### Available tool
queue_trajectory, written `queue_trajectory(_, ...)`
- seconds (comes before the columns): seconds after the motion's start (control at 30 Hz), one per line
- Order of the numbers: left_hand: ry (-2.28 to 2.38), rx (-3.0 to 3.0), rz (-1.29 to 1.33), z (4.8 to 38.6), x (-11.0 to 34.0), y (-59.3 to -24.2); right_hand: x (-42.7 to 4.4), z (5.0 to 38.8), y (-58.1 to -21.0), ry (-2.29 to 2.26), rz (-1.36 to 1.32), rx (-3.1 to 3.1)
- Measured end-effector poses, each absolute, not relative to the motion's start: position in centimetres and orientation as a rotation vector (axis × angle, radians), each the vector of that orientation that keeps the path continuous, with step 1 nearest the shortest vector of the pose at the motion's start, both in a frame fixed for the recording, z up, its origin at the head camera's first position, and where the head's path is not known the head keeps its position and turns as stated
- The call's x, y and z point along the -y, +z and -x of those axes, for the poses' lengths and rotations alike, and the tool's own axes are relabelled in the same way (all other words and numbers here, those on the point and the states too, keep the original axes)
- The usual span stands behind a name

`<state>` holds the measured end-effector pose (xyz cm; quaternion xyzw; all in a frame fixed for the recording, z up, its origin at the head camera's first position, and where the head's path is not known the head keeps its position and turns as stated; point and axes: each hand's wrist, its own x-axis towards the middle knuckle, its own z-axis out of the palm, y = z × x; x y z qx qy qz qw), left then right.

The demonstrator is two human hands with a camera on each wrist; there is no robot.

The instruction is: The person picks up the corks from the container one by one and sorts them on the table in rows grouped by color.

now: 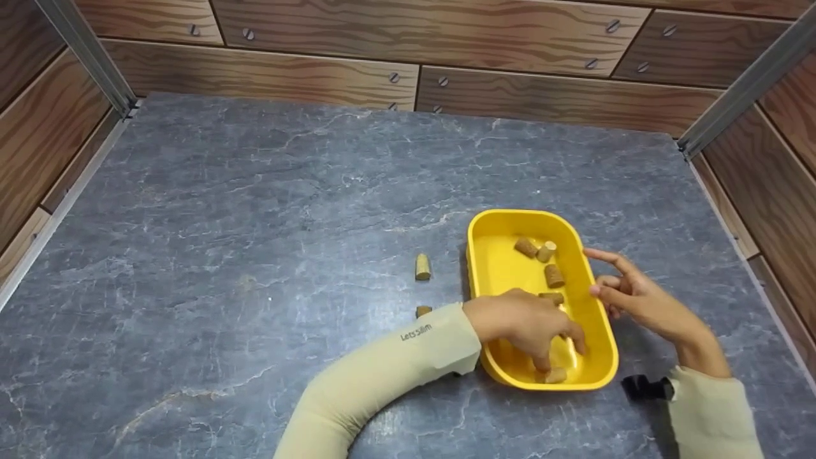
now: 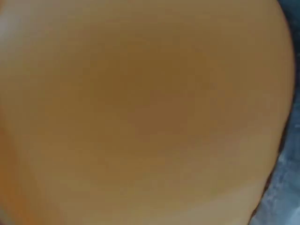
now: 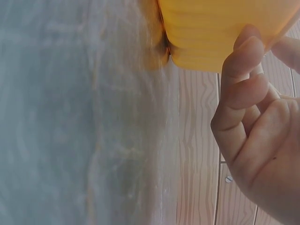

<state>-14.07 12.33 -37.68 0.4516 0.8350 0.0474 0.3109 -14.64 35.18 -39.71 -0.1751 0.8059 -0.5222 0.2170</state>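
Note:
A yellow plastic tray (image 1: 535, 215) stands right of centre with several corks in it. My left hand (image 1: 519, 319) reaches over its left side, fingers spread and pointing down inside. One fingertip is at a cork (image 1: 555, 375) near the front end; whether it touches cannot be told. Another cork (image 1: 552, 298) lies beside the knuckles. At the right rim, my right hand (image 1: 637, 303) holds the tray, with thumb and index on the edge and the other fingers curled against the outer wall in the right wrist view. Blurred yellow fills the left wrist view.
Left of the tray, a tapered cork (image 1: 422, 268) stands on the grey marbled table (image 1: 255, 191). A second cork (image 1: 424, 311) is partly hidden behind the left sleeve (image 1: 382, 357). A black strap (image 1: 645, 387) sticks out from the right cuff. Wood-patterned panels (image 1: 319, 70) enclose the table.

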Motion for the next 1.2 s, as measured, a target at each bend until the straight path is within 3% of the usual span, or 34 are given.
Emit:
queue_trajectory(0.67, 0.058, -2.106, -1.259, 13.9, -12.7, -40.2, -34.8, 14.8, -40.0, -1.473, 0.527, -2.215)
queue_trajectory(1.0, 0.132, -2.105, -1.259, 14.6, -12.2, -39.5, -35.0, 14.7, -39.8, -1.47, 0.52, -2.216)
queue_trajectory(1.2, 0.258, -2.167, -1.279, 15.4, -10.4, -37.4, -35.1, 14.7, -39.7, -1.457, 0.505, -2.236)
